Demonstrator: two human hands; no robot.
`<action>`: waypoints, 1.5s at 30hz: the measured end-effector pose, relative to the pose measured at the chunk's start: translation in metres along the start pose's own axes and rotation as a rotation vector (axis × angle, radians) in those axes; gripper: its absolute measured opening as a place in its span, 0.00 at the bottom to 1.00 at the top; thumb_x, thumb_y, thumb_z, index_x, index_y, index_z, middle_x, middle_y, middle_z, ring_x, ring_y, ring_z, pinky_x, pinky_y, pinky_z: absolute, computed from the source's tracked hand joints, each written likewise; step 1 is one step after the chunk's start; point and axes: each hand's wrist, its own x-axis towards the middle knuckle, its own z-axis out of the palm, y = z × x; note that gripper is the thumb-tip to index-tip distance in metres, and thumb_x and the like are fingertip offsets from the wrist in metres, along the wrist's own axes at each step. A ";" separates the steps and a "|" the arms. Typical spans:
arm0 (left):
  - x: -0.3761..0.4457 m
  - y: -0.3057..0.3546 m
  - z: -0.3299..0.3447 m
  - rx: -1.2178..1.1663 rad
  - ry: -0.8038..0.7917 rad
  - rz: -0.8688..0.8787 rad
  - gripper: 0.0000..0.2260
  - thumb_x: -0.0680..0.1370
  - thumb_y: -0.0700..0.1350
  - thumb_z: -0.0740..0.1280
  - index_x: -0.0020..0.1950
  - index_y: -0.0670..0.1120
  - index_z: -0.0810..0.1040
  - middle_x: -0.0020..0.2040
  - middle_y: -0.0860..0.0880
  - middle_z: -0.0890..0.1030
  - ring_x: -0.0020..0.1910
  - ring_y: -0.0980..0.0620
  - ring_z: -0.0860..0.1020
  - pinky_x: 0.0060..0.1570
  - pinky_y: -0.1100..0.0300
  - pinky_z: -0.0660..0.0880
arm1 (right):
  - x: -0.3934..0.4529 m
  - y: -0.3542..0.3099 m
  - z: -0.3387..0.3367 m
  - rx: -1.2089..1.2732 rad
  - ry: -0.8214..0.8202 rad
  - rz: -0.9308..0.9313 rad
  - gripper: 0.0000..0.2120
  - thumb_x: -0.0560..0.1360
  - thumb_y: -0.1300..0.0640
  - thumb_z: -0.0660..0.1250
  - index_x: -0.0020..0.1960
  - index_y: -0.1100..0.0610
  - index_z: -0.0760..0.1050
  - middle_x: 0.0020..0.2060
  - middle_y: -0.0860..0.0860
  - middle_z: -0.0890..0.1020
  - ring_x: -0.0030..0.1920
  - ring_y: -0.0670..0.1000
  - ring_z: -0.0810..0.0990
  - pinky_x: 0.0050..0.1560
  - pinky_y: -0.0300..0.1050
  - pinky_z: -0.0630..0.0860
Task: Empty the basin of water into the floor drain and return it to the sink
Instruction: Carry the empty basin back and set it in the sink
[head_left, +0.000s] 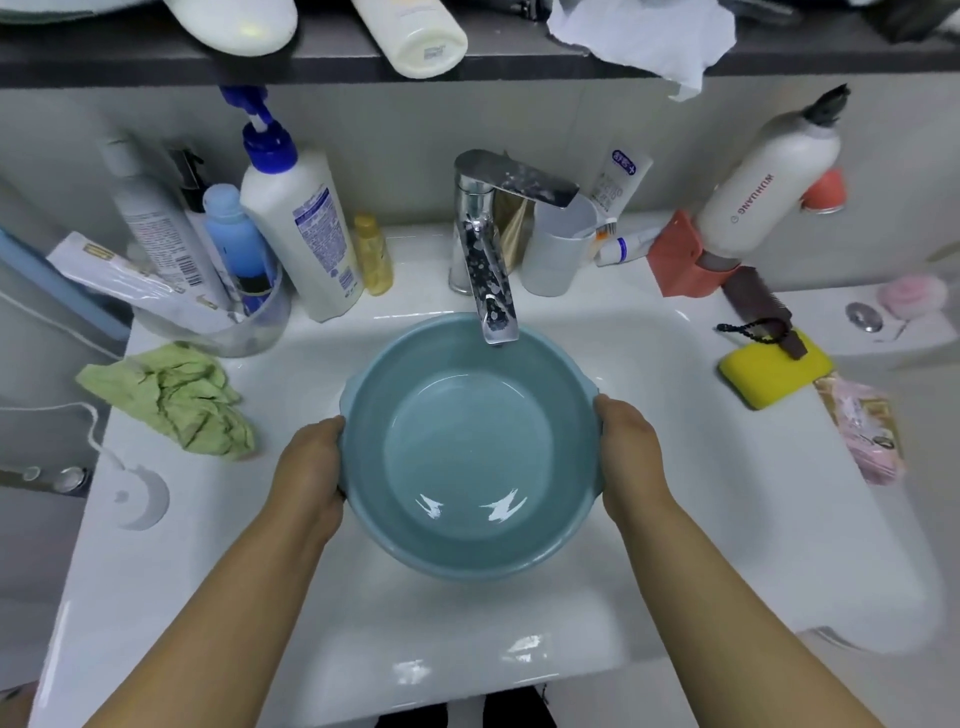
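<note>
A round blue-green basin (470, 540) sits in the white sink (649, 364), right under the chrome faucet (491, 270). Clear water fills its lower part and shows bright reflections near the front. My left hand (311, 467) grips the basin's left rim, fingers curled under the edge. On the opposite rim my right hand (628, 452) holds it the same way. Both forearms reach in from the bottom of the view. The floor drain is out of sight.
A crumpled green cloth (176, 400) lies on the sink's left ledge beside a cup of bottles (249, 312). A yellow sponge (774, 369) and a comb sit on the right ledge. A white cup (556, 254) stands behind the faucet. A shelf of bottles hangs overhead.
</note>
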 end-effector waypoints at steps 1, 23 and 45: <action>0.002 -0.001 0.002 0.014 -0.010 0.002 0.03 0.67 0.45 0.62 0.36 0.46 0.73 0.40 0.44 0.74 0.46 0.46 0.70 0.49 0.49 0.66 | 0.002 0.003 -0.001 0.007 0.015 0.009 0.09 0.71 0.55 0.57 0.36 0.54 0.58 0.35 0.54 0.64 0.40 0.54 0.60 0.38 0.52 0.58; 0.024 -0.021 0.017 0.201 -0.036 -0.009 0.14 0.67 0.46 0.59 0.50 0.45 0.77 0.45 0.43 0.77 0.44 0.46 0.73 0.45 0.50 0.70 | 0.036 0.025 -0.005 -0.066 0.087 -0.025 0.15 0.78 0.55 0.56 0.36 0.53 0.54 0.32 0.51 0.60 0.35 0.52 0.57 0.36 0.48 0.57; 0.034 -0.033 0.022 0.125 0.019 -0.020 0.07 0.76 0.39 0.58 0.41 0.46 0.73 0.42 0.44 0.75 0.46 0.46 0.71 0.47 0.50 0.68 | 0.049 0.024 0.000 -0.081 0.060 -0.033 0.16 0.79 0.57 0.56 0.35 0.54 0.54 0.30 0.51 0.60 0.32 0.51 0.57 0.33 0.45 0.57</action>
